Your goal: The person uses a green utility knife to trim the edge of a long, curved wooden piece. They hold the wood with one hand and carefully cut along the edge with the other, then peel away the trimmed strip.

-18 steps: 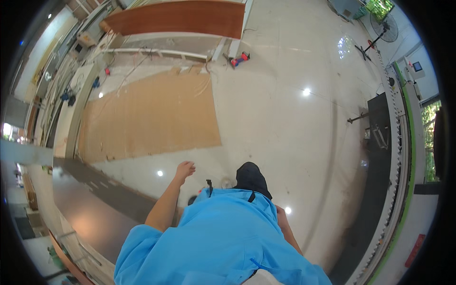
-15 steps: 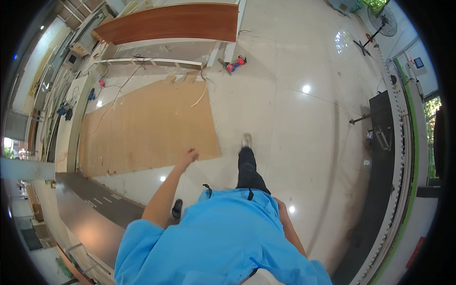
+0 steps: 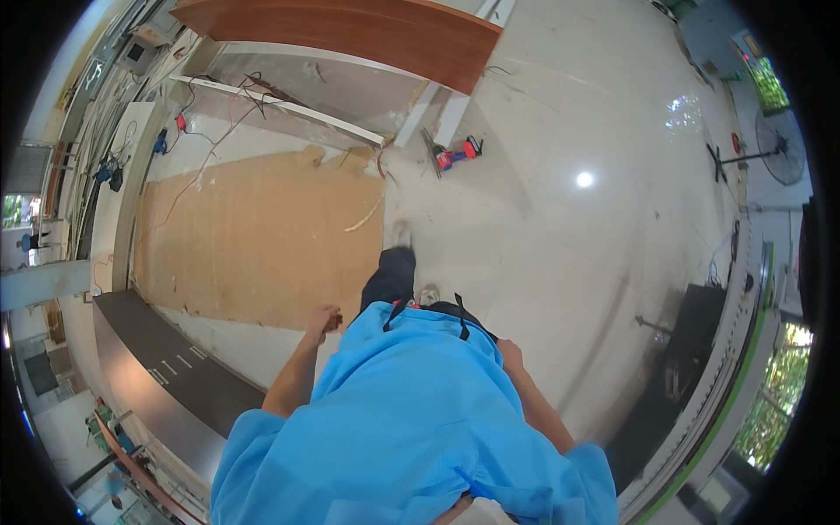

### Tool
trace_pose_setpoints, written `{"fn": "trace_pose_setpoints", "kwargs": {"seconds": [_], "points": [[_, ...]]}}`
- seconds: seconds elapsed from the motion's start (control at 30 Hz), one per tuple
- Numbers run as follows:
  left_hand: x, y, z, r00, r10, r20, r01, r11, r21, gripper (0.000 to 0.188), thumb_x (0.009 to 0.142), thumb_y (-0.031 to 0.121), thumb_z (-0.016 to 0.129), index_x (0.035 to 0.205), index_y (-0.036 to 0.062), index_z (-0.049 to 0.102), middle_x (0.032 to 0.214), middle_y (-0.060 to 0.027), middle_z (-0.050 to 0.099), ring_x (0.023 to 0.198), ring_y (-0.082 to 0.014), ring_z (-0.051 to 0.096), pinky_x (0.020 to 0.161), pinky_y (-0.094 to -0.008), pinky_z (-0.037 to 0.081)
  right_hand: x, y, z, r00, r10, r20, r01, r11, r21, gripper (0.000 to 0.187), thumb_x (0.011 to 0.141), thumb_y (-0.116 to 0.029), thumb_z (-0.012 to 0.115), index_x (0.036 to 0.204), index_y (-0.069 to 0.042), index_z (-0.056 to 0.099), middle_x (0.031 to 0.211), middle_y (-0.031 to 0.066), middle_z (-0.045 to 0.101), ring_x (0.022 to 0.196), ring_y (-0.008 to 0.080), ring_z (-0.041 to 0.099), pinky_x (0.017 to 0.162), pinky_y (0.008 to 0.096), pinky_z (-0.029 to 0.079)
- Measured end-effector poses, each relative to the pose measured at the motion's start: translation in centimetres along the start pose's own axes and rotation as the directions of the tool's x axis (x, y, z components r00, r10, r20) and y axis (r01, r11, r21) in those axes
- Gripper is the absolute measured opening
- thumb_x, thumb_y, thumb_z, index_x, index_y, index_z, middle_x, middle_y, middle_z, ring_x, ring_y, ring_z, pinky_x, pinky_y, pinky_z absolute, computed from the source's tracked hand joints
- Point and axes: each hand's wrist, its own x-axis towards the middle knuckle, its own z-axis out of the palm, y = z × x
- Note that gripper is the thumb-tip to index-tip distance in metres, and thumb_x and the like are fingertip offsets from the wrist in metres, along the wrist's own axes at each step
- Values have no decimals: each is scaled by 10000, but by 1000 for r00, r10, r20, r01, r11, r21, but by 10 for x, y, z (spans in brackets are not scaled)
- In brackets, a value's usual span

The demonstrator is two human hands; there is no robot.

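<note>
My left hand (image 3: pixel 328 319) hangs by my left side over the lower right part of a brown board sheet (image 3: pixel 262 236) on the floor. Its fingers are loosely bent and apart, with nothing seen in them. On the other side, my right hand (image 3: pixel 509 352) is close against the hem of my blue shirt (image 3: pixel 420 394); its fingers are mostly hidden. A red and blue cordless power tool (image 3: pixel 457 156) lies on the pale tiles ahead, out of reach of both hands. My leading foot (image 3: pixel 402 233) is beside the sheet's right edge.
Ahead, a long reddish-brown panel (image 3: pixel 350 33) rests over white frame pieces (image 3: pixel 297 108). Cables (image 3: pixel 210 157) trail at the left. A dark panel (image 3: pixel 166 350) stands low at the left, a black slab (image 3: pixel 674 385) at the right, and a pedestal fan (image 3: pixel 777 149) at the far right.
I have stepped forward and the view has turned, so the power tool and panel appear lower and further right. My left hand has drawn back toward my side; my right hand now shows more.
</note>
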Motion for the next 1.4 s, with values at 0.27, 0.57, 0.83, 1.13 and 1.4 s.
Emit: {"fn": "trace_pose_setpoints", "kwargs": {"seconds": [0.27, 0.57, 0.83, 1.13, 1.4], "points": [[164, 178, 18, 983, -171, 70, 141, 938, 316, 222, 1012, 302, 669, 1007, 84, 710, 787, -80, 693, 641, -171, 618, 583, -375, 486, 146, -26, -84, 956, 289, -56, -147, 634, 759, 384, 934, -262, 678, 1164, 24, 790, 1014, 268, 799, 957, 306, 784, 828, 444, 582], [205, 556, 220, 895, 398, 203, -383, 917, -111, 347, 1085, 354, 651, 1278, 69, 698, 1089, -54, 749, 977, -156, 732, 876, -313, 575, 163, -53, -300, 901, 393, 185, -352, 413, 840, 317, 984, -134, 685, 1182, 101, 763, 1078, 153, 786, 1012, 215, 739, 835, 351, 583], [439, 593, 271, 930, 326, 168, -365, 872, 326, 359, 990, 313, 696, 1192, 17, 716, 1067, -126, 772, 964, -194, 748, 858, -335, 574, 146, 46, -504, 464, 563, 683, -883, 352, 310, 310, 1032, -121, 647, 1212, 131, 666, 903, 167, 736, 755, 242, 750, 673, 373, 640], [791, 632, 334, 847, 511, -146, -330, 721, 609, 428, 975, 348, 638, 1263, 33, 673, 1323, -210, 679, 1270, -371, 655, 1063, -507, 544, 298, 41, -397, 368, 778, 509, -861, 79, 502, 289, 1066, -187, 695, 957, 50, 570, 702, 41, 490, 574, 160, 465, 513, 371, 389], [941, 652, 368, 734, 680, 4, -354, 378, 856, 475, 953, 260, 716, 1331, -19, 644, 1334, -241, 705, 1188, -368, 723, 960, -436, 614, 449, -34, -327, 382, 771, 510, -899, 184, 397, 434, 1025, -44, 589, 1437, 87, 554, 816, 201, 740, 683, 271, 773, 622, 387, 658]]}}
